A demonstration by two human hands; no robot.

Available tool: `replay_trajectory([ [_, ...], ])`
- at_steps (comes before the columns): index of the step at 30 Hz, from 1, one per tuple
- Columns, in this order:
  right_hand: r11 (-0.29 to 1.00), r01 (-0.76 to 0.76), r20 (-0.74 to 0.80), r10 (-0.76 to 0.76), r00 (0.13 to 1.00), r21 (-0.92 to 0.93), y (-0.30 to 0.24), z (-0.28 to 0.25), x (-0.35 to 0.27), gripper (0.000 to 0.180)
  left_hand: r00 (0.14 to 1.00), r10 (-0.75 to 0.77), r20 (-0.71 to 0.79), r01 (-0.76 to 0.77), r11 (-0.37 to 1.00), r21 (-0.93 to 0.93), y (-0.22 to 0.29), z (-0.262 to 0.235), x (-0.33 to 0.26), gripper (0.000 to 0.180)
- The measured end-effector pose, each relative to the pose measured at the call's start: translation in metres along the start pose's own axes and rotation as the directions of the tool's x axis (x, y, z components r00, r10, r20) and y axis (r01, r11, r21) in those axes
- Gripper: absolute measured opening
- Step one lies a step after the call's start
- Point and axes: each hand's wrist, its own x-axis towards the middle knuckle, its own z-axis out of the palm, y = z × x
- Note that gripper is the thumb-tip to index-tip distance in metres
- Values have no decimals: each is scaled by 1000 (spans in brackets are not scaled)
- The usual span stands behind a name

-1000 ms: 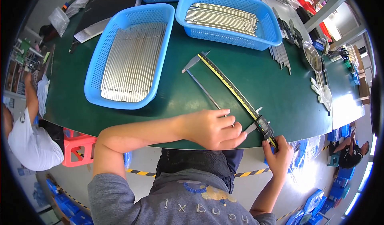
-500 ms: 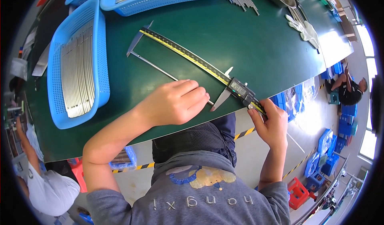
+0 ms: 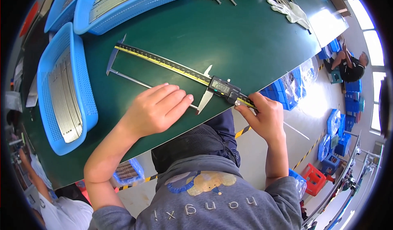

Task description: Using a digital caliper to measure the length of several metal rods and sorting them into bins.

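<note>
Evidently my left hand (image 3: 157, 109) clasps a rod (image 3: 133, 79), my right hand (image 3: 266, 116) a caliper (image 3: 176, 68). It's probably stiff, slick; I'd hold mid-rod.

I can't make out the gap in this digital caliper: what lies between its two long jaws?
A slender metal rod, partly covered by the left hand; the head view shows it.

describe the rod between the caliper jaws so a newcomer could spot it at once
On the green table, find the long digital caliper with the yellow-edged scale, its near end in the right hand. Between its jaws runs a thin silvery rod, partly under the left hand. Unlike the bunched rods in the blue baskets, this one lies singly.
</note>
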Motion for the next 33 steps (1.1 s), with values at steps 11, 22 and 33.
replay_trajectory([
  [11,1000,-18,36,18,999,-23,-3,-4,2,35,992,-116,40,120,986,-112,-1,-3,2,26],
  [22,997,-65,97,70,993,-51,-6,-7,2,41,992,-124,37,128,982,-142,-2,-3,2,26],
  [33,995,-17,-51,13,999,-94,-9,4,5,39,993,-114,35,118,986,-117,-6,-3,-3,19],
])
